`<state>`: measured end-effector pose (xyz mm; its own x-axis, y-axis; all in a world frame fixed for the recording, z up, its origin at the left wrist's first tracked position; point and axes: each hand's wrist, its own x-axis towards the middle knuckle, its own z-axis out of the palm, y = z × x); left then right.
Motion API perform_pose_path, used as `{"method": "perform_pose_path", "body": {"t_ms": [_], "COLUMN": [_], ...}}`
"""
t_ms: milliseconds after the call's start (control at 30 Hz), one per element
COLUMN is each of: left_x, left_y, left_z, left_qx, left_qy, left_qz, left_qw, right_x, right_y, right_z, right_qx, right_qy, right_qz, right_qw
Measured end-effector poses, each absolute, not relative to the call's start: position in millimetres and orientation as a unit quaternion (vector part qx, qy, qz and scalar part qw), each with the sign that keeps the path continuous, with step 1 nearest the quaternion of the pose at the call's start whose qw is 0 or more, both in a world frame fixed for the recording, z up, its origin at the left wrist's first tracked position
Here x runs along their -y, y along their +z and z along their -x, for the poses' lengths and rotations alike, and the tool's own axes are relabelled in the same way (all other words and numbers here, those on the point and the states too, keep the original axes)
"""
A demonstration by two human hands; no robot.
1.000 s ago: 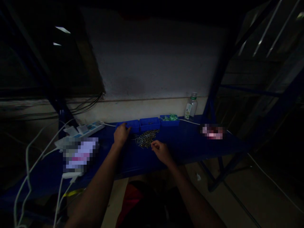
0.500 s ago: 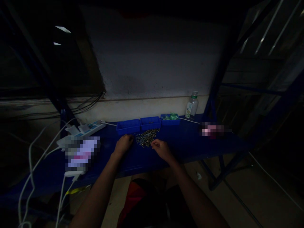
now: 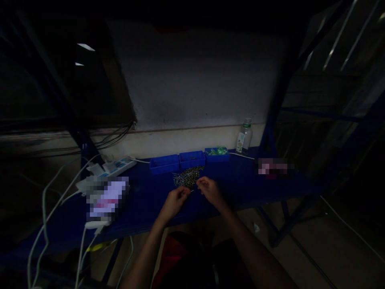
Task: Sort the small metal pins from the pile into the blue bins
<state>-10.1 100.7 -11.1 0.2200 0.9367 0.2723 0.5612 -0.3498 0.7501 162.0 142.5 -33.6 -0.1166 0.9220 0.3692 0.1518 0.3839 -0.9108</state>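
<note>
Although the light is poor, we make out a heap of small metal pins [image 3: 188, 176] lying loose on the blue desk [image 3: 237, 180], silvery shanks showing toward its left side, brassy ends toward its right. Just nearer us than the heap, our left grip [image 3: 174, 200] seems to pinch one thin pin [image 3: 192, 191], its bright length jutting rightward past the fingertips. Our right grip [image 3: 209, 189], just beside the heap's near right edge, has its fingertips drawn close; we cannot tell whether they meet or hold anything. Behind the heap stand a left tray [image 3: 165, 167], a middle tray [image 3: 192, 163] with a few small pieces [image 3: 193, 158] inside, and a right tray [image 3: 217, 159] with crinkled green plastic [image 3: 221, 151]. Handling, as we judge it: each pin light, stiff, hardly fragile, but slick enough to skid or roll if nipped at the tip. Best hold, we reckon: thumb and forefinger across the shank near the brassy end, working at the heap's loose fringe, where pins tangle less.
</note>
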Motion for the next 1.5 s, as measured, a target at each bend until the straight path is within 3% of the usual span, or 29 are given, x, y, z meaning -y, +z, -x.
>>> {"method": "perform_pose_path", "body": {"t_ms": [133,333,500,600,867,1500], "left_x": [-99,-98,-99,-99,-100,-102], "left_y": [-13,-12,-14,-14,-13,-20], "left_z": [11,13,13,14,15,17], "left_qx": [-0.508,-0.502,-0.497,-0.496,-0.503,-0.484], "left_qy": [0.37,0.366,0.372,0.37,0.377,0.403], "left_qz": [-0.733,-0.734,-0.729,-0.73,-0.724,-0.72], "left_qw": [0.261,0.273,0.287,0.291,0.285,0.293], "right_x": [-126,-110,-123,-127,-128,-132], "right_y": [-26,-28,-29,-34,-38,-42], "right_z": [-166,-168,-157,-154,-158,-158], "right_qx": [0.643,0.654,0.763,0.786,0.794,0.775], "right_qy": [0.26,0.168,0.209,0.237,0.307,0.305], "right_qz": [0.412,0.417,0.407,0.392,0.347,0.361], "right_qw": [0.591,0.608,0.457,0.415,0.394,0.419]}}
